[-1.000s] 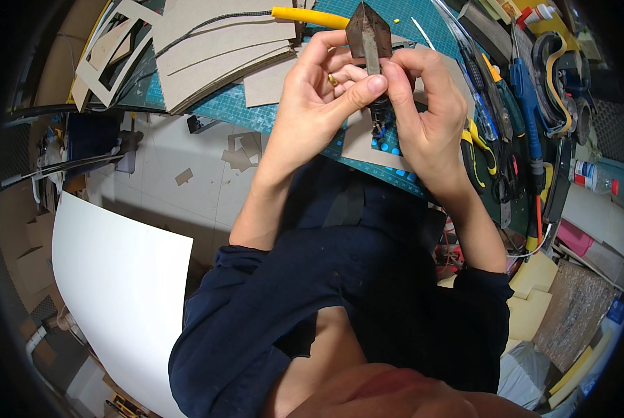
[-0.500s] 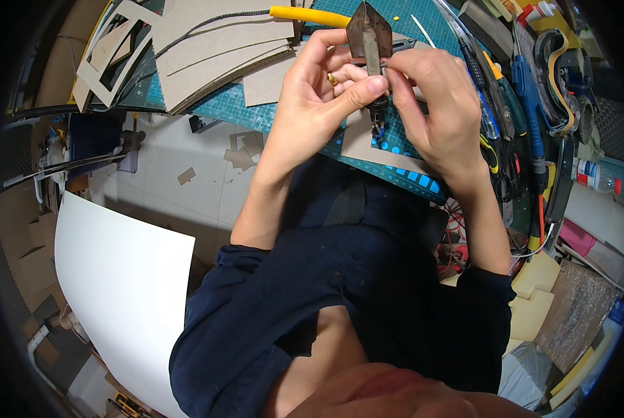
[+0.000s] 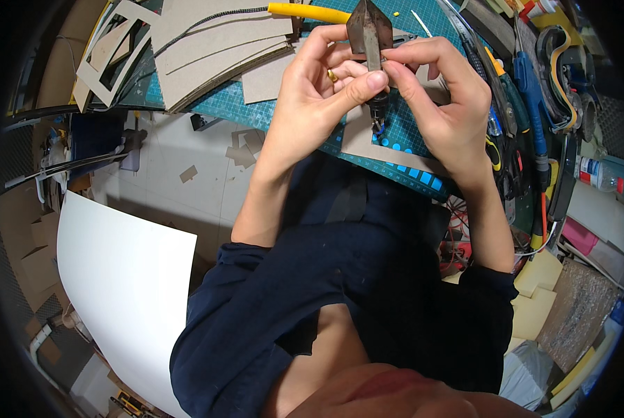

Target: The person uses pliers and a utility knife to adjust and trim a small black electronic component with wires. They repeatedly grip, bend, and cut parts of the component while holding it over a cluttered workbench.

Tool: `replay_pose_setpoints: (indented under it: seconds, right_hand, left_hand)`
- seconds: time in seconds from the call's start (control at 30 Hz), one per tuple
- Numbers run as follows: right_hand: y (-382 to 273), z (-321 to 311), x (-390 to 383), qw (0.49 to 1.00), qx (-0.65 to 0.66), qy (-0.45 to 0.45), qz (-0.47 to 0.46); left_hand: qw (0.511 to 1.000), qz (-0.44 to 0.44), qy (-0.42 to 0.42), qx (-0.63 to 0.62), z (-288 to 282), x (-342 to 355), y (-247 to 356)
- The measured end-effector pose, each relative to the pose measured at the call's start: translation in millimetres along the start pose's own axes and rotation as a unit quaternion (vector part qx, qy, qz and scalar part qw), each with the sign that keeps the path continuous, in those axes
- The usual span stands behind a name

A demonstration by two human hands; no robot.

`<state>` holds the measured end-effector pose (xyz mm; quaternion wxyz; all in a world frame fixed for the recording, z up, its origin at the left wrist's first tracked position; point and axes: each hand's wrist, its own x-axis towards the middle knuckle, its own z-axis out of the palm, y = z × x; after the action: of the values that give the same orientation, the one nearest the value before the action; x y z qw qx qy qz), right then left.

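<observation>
In my left hand (image 3: 308,104) is a tool with a dark, spade-shaped metal head (image 3: 369,31), pointed at the far end. My thumb presses along its narrow shank. The shank's near end is black, with a bit of blue wire (image 3: 379,129) showing. My right hand (image 3: 455,104) is closed in a pinch at the shank's right side; whatever lies between thumb and forefinger is too small to make out. Behind the left fingers a yellow tube (image 3: 305,10) on a black braided cord reaches toward the metal head. A grey cardboard piece (image 3: 357,141) lies beneath the tool.
The green cutting mat (image 3: 221,110) carries stacked grey cardboard sheets (image 3: 221,52) and cut-out frames (image 3: 113,59) at left. Hand tools, among them a blue-handled one (image 3: 529,104), crowd the right edge. A large white sheet (image 3: 127,299) stands at lower left. Cardboard scraps (image 3: 241,155) lie on the floor.
My right hand has turned and shifted slightly right, its fingers still pinched at the shank. The left hand and the metal tool stay almost in place.
</observation>
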<state>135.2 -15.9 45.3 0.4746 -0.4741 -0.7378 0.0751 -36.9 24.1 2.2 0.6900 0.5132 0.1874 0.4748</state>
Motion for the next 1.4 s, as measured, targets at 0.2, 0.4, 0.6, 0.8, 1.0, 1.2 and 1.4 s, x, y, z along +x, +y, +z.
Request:
replay_pose_setpoints:
  seconds: [0.2,0.4,0.6,0.8,1.0,1.2,1.4]
  right_hand:
    - [0,-2,1,0.994,0.071,-0.031,0.073]
    - [1,2,-1,0.981,0.152,-0.036,0.118]
    - [-5,2,-3,0.953,0.259,-0.033,0.155]
    - [-13,6,-4,0.951,0.275,-0.008,0.14]
    - [-11,6,-6,0.975,0.196,0.008,0.107]
    - [-11,4,-6,0.988,0.129,0.011,0.081]
    - [-16,1,-2,1.0,0.0,-0.014,0.004]
  left_hand:
    - [1.0,0.003,0.006,0.003,1,0,1]
    - [1.0,0.005,0.014,-0.01,2,-2,1]
    - [0.999,0.041,0.016,0.01,2,-6,5]
    - [0.998,0.062,0.007,0.008,-2,-7,8]
    - [0.998,0.068,0.006,-0.007,0,-6,6]
    - [0.997,0.071,0.005,-0.006,2,-3,3]
    - [0.998,0.063,0.012,0.003,2,-3,1]
